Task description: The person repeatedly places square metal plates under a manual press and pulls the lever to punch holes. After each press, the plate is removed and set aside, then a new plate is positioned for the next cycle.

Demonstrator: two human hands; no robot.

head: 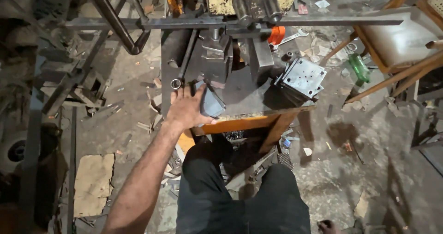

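Bare left arm without any sleeve, dark black trousers over both legs

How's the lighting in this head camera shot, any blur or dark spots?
Head view: dim, uneven light; the left hand on the dark metal piece is sharp, the left edge sinks into shadow, the steel bar bows slightly from lens distortion, and the plate stack catches light.

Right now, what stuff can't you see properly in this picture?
- Right hand: outside the head view, cut off by the frame edge.
- Dark metal piece: its near side hidden under the left hand.
- Stack of metal plates: lower plates covered by the top one.
- Floor at left: too dark.
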